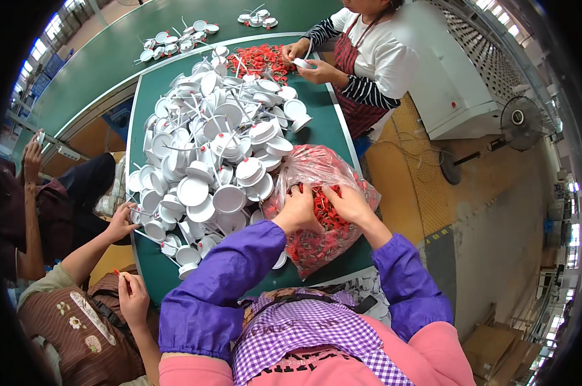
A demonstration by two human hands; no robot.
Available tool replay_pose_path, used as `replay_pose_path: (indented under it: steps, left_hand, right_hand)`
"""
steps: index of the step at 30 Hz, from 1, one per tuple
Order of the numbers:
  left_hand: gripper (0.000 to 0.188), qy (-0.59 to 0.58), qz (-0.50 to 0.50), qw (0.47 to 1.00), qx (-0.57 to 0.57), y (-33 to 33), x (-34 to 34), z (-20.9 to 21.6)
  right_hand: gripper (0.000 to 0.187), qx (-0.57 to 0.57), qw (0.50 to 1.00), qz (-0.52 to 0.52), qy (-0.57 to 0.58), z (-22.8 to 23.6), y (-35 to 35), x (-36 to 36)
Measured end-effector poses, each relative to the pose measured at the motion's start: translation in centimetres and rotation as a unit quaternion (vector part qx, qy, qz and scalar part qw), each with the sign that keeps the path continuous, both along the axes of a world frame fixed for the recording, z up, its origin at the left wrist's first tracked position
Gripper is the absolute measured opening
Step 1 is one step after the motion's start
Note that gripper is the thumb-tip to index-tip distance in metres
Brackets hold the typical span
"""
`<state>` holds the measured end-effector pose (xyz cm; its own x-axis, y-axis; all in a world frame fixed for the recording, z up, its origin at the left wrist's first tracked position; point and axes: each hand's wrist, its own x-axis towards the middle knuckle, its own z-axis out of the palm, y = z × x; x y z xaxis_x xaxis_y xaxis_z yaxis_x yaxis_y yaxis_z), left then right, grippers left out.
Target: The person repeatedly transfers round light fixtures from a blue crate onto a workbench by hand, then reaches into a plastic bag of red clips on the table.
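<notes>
A clear plastic bag [316, 164] full of small red parts [329, 215] lies on the green table in front of me, its mouth open. My left hand [300, 211] grips the left side of that mouth, fingers curled and partly hidden by the film. On the opposite side, my right hand [353, 207] holds the bag's edge, its fingertips down near the red parts. Left of the bag rises a large heap of round white plastic pieces [201, 167], many with thin white stems and some with red bits on them.
Loose red parts [258, 63] lie beyond the heap. Across the table a person in an apron [361, 58] handles a white piece. At left, a person in brown stripes [85, 328] holds a small red part. A fan [521, 121] stands at right.
</notes>
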<state>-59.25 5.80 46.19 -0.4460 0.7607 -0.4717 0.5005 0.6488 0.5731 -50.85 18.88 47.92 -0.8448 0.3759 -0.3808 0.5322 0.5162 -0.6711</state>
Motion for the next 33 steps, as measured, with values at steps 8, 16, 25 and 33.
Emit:
replay_pose_path:
  steps: [8,16,25,33]
  left_hand:
    - [0.120,-0.087,0.245,0.956,0.134,2.0,2.2,-1.1]
    - [0.079,-0.195,0.364,0.863,0.291,1.5,1.0,-6.0]
    - [0.048,-0.081,0.467,0.845,0.248,5.2,3.3,-2.3]
    - [0.028,-0.020,0.508,0.772,0.381,6.8,3.0,-5.5]
  right_hand:
    - [0.055,0.045,0.987,-0.098,0.121,-1.7,-0.4,-0.8]
    - [0.048,0.025,0.991,-0.029,0.128,-4.2,1.2,-1.4]
    - [0.038,-0.063,0.974,-0.126,0.178,-7.0,0.8,-1.2]
    - [0.032,-0.067,0.951,-0.230,0.195,-6.2,-0.4,-2.1]
